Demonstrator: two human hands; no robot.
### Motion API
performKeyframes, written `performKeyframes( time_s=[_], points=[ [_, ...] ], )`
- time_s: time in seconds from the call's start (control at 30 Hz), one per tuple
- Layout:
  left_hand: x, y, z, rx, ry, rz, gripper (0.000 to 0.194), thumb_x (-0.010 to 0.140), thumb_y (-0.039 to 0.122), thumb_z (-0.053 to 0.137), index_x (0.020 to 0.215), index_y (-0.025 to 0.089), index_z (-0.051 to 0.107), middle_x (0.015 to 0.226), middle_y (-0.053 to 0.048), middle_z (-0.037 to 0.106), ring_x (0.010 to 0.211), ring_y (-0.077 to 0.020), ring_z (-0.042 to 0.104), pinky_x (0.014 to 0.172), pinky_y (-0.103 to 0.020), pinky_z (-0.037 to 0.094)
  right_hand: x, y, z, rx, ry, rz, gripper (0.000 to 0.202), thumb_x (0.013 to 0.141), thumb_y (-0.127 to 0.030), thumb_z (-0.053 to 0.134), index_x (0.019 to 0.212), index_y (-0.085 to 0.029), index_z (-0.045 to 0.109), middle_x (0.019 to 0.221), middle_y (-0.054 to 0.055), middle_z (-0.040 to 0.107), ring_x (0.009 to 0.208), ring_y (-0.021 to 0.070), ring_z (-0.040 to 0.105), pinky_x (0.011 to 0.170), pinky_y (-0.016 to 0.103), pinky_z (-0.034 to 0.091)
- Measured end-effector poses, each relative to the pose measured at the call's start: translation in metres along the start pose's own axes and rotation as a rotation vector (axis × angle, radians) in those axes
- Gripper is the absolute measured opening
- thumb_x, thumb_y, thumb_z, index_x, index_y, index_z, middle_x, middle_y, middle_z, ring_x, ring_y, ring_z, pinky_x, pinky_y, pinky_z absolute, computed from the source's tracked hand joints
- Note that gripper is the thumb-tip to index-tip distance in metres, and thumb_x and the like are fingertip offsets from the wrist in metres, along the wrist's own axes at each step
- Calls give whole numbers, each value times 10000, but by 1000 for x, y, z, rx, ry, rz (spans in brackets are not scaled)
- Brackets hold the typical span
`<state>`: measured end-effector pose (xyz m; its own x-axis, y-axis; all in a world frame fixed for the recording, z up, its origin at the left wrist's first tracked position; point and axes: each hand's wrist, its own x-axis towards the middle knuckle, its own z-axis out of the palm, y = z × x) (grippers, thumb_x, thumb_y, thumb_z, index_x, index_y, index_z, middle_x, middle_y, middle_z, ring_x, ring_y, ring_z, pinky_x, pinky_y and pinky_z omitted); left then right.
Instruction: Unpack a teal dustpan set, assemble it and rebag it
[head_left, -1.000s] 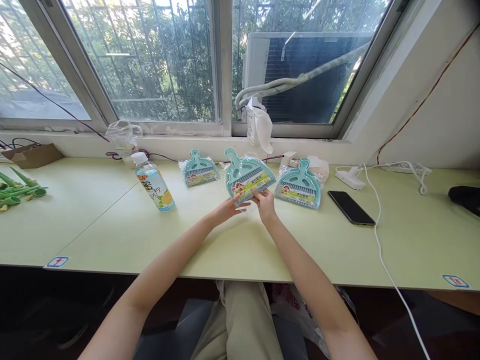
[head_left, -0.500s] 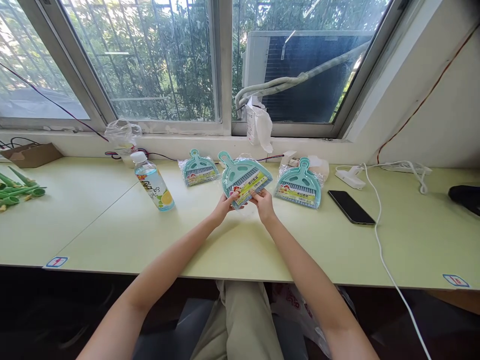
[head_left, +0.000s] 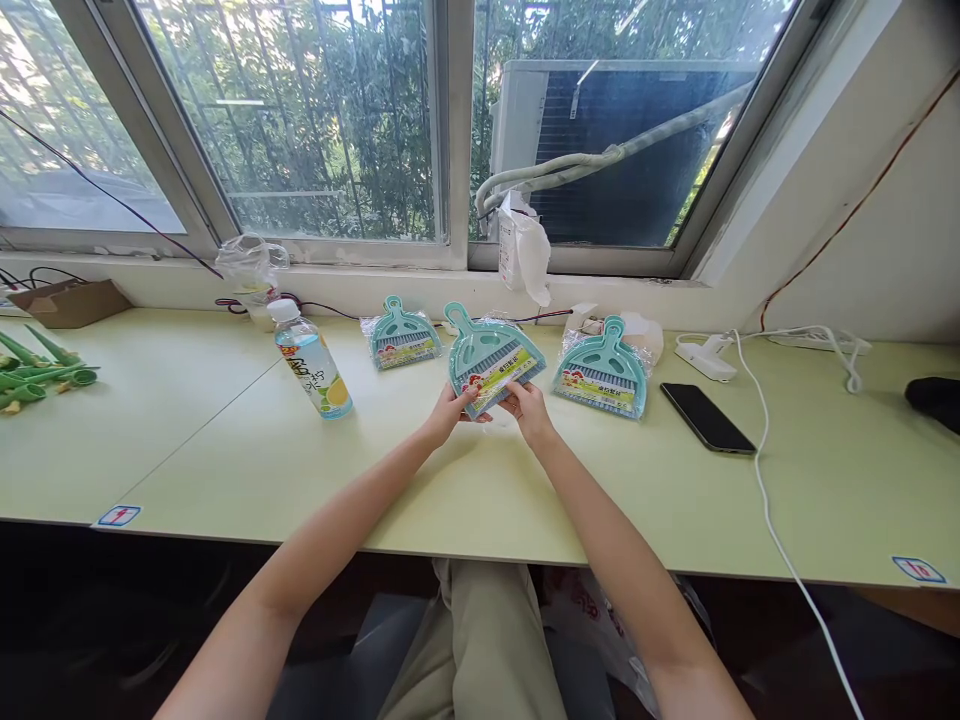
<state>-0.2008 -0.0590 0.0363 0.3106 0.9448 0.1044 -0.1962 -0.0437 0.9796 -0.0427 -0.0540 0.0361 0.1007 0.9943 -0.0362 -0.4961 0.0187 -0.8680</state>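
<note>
Between my two hands is a teal mini dustpan-and-brush set (head_left: pixel 487 350) in clear plastic wrap, tilted, with a yellow label along its lower edge. My left hand (head_left: pixel 448 412) grips its lower left corner, thumb on the label. On the lower right edge, my right hand (head_left: pixel 527 408) pinches the package with thumb and fingers. A second wrapped dustpan set (head_left: pixel 403 335) lies on the table to the left. The third wrapped dustpan set (head_left: pixel 604 368) lies just right of my right hand.
A drink bottle (head_left: pixel 311 360) stands left of the sets. To the right lie a black phone (head_left: pixel 707 418), a white cable (head_left: pixel 761 470) and a white power adapter (head_left: pixel 706 357). Green stalks (head_left: pixel 41 372) and a cardboard box (head_left: pixel 71 302) are at the far left. Windows (head_left: pixel 322 130) rise behind the table.
The view has shifted slightly, so the table's things sit a little further right. Both hands keep hold of the dustpan set, whose tilt is almost the same.
</note>
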Motion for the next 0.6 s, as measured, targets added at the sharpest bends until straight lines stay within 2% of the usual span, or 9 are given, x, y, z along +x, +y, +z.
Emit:
performKeyframes(
  time_s=[0.13,0.27,0.33,0.4,0.43,0.5,0.53,0.6],
  points=[
    [7,-4,-9,-23,82,-44,449,736,322,667,1110,171,469,981,-64,663,613,-138,640,556,-308,575,8,-9,-11,-163,-43,113,246,865,-370,531,876,-151,643,770,76,733,687,177,707,683,308,594],
    [15,-2,-23,-76,205,-56,436,684,209,655,1087,174,492,998,-50,655,669,-133,631,484,-242,545,9,-10,-18,-479,-32,41,361,899,-377,465,733,-123,660,711,117,719,608,182,695,627,306,579],
    [18,3,-32,-123,278,-63,445,673,159,633,1096,179,495,967,-37,656,656,-124,627,463,-220,530,7,-9,-19,-680,21,-132,350,911,-339,432,770,-134,679,771,115,724,666,196,696,661,339,574],
    [20,9,-43,-173,328,-103,422,683,133,614,1089,171,508,892,-25,660,611,-112,618,452,-211,524,3,-9,-19,-948,73,-413,272,897,-235,432,929,-169,694,967,110,718,889,233,678,782,389,551],
    [21,11,-48,-194,341,-137,401,693,128,609,1082,164,518,844,-20,659,581,-106,611,447,-208,522,2,-9,-19,-1087,86,-566,293,876,-161,431,1024,-195,682,1093,102,687,1025,249,631,855,412,520],
    [22,13,-57,-222,348,-216,358,714,122,607,1065,145,541,766,-17,655,531,-102,602,431,-200,517,0,-9,-22,-1314,76,-816,457,819,-33,420,1163,-247,632,1295,74,581,1231,261,486,972,449,433],
    [22,14,-61,-232,341,-254,333,724,117,605,1052,132,554,740,-22,655,514,-101,600,419,-192,510,0,-9,-24,-1388,57,-891,506,800,-3,419,1185,-264,619,1341,62,541,1278,263,432,1000,464,398],
    [22,13,-65,-258,308,-309,281,741,102,597,1021,103,574,716,-39,661,497,-104,604,394,-176,496,3,-9,-28,-1452,25,-958,474,800,-9,452,1139,-281,642,1340,49,536,1287,268,406,1004,480,370]
  ],
)
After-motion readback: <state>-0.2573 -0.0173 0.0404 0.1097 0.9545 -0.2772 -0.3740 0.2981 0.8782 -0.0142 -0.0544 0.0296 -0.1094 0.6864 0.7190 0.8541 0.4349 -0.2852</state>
